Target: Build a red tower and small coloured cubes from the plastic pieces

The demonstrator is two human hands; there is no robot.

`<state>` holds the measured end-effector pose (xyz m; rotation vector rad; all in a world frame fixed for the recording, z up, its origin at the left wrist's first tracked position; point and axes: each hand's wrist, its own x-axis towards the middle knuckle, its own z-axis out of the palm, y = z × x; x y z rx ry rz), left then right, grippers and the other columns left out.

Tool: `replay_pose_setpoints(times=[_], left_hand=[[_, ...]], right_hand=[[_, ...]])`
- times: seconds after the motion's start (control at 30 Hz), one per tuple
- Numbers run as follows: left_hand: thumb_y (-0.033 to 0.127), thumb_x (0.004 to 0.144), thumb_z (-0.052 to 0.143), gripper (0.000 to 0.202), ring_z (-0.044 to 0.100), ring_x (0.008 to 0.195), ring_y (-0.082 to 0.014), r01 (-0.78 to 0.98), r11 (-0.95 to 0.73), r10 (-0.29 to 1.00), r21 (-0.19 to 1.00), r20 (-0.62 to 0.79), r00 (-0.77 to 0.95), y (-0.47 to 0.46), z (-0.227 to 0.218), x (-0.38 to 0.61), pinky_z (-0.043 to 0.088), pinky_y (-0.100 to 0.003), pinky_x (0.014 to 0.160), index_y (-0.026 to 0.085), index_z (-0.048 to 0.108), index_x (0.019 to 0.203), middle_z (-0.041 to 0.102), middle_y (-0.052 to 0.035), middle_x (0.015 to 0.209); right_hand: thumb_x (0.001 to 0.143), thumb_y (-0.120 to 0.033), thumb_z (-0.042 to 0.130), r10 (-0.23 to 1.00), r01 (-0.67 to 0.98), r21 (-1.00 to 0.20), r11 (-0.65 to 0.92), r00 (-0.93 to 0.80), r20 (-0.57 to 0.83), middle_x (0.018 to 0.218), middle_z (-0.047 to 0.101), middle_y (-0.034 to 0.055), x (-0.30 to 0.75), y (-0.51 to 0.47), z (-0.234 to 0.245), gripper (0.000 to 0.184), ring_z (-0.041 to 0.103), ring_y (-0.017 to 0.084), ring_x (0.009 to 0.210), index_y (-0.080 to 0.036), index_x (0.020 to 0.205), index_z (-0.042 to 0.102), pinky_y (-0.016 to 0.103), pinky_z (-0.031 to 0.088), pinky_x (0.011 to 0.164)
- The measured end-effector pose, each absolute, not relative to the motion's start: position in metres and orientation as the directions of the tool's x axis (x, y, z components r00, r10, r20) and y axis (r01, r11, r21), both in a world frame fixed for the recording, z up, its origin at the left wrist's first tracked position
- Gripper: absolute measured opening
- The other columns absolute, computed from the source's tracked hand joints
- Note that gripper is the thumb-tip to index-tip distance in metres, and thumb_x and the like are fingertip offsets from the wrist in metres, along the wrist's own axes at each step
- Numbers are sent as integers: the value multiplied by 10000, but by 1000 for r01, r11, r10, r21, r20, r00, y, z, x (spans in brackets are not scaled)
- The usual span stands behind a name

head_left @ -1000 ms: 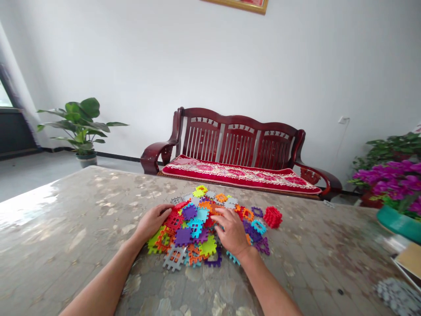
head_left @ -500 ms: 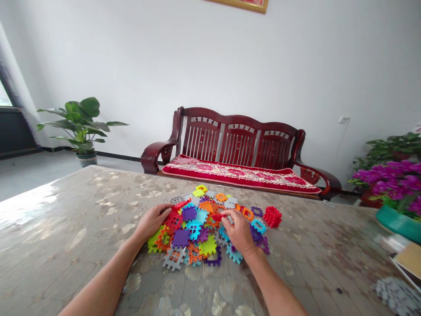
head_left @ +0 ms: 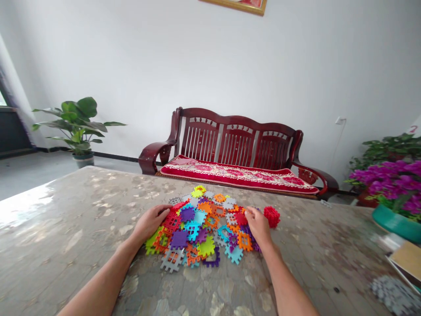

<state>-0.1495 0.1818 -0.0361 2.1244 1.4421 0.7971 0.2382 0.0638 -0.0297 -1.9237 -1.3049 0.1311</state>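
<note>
A heap of flat, notched plastic tiles [head_left: 200, 228] in red, purple, blue, orange, green and grey lies on the marbled table [head_left: 66, 228]. My left hand [head_left: 150, 223] rests at the heap's left edge, fingers curled over a red tile. On the heap's right side, my right hand [head_left: 258, 224] pinches a red tile [head_left: 241, 218] between thumb and fingers. A small red cube [head_left: 272, 216] built from such tiles stands just right of that hand.
A dark wooden bench [head_left: 237, 153] with a red cushion stands behind the table. A leafy potted plant [head_left: 79, 127] is at the back left. Purple flowers in a teal pot [head_left: 394, 193] sit at the right edge, with a book and a grey object near the front right corner.
My right hand has moved from the middle of the heap to its right side and has closed on a red tile. The left hand has stayed put. The view shifted slightly.
</note>
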Motion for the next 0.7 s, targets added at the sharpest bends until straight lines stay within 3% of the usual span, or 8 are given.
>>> replay_pose_setpoints(times=[0.2,0.3,0.5,0.63,0.7], left_hand=[[502,852,399,490,658,1062,-233,681,-366,929,634,206,307,183,-38,-150,470,-290,937,238,714,1119,736,-20,1148],[498,860,389,495,654,1073,-234,688,-357,932,632,191,308,184,-38,-150,468,-298,941,234,708,1130,730,-24,1162],[502,852,391,494,660,1064,-238,694,-343,938,633,186,294,184,-38,-150,465,-302,952,235,717,1110,735,-25,1155],[499,840,401,481,668,1044,-232,682,-347,936,644,193,294,182,-35,-149,476,-290,930,245,724,1091,743,-14,1133],[502,832,408,480,673,1031,-231,680,-345,937,647,197,288,181,-34,-148,482,-286,922,248,728,1085,749,-10,1115]], right_hand=[[794,-554,594,873,917,-221,-332,387,295,1161,679,125,209,50,-9,550,579,305,1108,-218,1228,634,399,420,925],[789,-522,616,886,924,-130,-360,382,261,1153,678,127,199,46,-5,553,575,302,1084,-228,1258,612,391,412,889],[827,-396,578,852,925,-207,-317,374,367,1130,695,91,209,50,-7,438,592,253,1055,-207,1219,633,332,407,905],[833,-362,546,717,903,-297,-311,428,550,1151,679,108,240,47,3,437,583,249,1074,-161,1211,635,324,395,952],[828,-371,543,659,877,-314,-364,481,579,1129,682,113,259,43,9,437,588,261,1046,-163,1198,647,338,400,938]])
